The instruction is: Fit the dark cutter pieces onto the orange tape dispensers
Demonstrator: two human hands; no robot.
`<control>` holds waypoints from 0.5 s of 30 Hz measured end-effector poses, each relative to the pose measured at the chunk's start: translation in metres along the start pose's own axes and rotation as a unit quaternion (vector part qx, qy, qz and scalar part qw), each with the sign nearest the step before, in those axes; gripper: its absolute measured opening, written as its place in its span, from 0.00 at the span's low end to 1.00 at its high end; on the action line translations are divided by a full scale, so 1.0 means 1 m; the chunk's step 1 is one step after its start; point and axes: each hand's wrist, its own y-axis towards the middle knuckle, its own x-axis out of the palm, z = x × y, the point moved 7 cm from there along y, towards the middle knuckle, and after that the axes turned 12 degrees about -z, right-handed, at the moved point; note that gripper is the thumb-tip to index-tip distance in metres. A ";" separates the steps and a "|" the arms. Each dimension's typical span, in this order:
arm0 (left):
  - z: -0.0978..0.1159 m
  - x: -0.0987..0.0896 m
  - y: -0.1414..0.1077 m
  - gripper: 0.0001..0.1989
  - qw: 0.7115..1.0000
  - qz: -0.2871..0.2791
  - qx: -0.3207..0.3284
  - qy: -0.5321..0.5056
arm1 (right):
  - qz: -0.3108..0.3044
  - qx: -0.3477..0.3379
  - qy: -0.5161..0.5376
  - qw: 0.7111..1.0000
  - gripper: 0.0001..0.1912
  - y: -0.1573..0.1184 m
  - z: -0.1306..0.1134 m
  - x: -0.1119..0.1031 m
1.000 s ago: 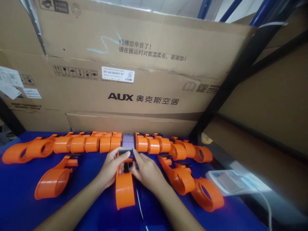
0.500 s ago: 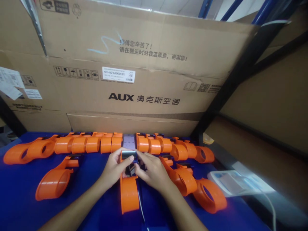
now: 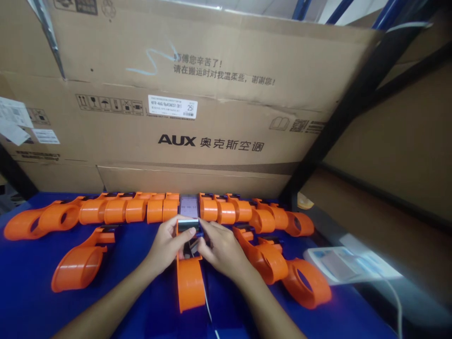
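Observation:
An orange tape dispenser [image 3: 191, 285] is upright between my hands, its ring toward me and its toothed blade and black plate at the far end. My left hand [image 3: 173, 242] is closed around the left of that far end, thumb pressed on the black plate. From the right, my right hand [image 3: 222, 247] pinches the same end, near a small dark blue part [image 3: 199, 230]; its fingertips are partly hidden. No tape roll shows on the ring. Just beyond my fingers lies a phone [image 3: 189, 207] with timer digits on its screen.
Several more orange dispensers [image 3: 136, 210] line the back of the blue table [image 3: 141, 310]. One dispenser [image 3: 77, 268] lies at left, others [image 3: 307, 282] at right. A large cardboard sheet [image 3: 212, 103] stands behind. A white cable [image 3: 208, 310] runs under my hands; a whitish box [image 3: 346, 266] sits at right.
My hands keep their hold on the tape dispenser, with only a slight shift of the right fingers. The phone's digits have changed, and the view has moved a little.

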 end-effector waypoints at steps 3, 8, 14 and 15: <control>-0.003 -0.003 0.000 0.15 1.000 -0.002 -0.011 0.002 | 0.022 0.000 0.006 1.000 0.19 -0.002 0.001 -0.006; -0.006 -0.005 -0.001 0.16 1.000 -0.007 -0.024 0.010 | 0.050 0.024 0.056 0.997 0.13 -0.003 0.010 -0.017; -0.006 -0.011 0.000 0.18 0.999 0.029 -0.016 0.009 | -0.011 0.091 0.019 0.996 0.07 0.003 0.025 -0.010; -0.006 -0.012 0.000 0.17 0.999 0.034 -0.012 0.010 | -0.026 0.098 0.008 0.995 0.07 0.003 0.026 -0.008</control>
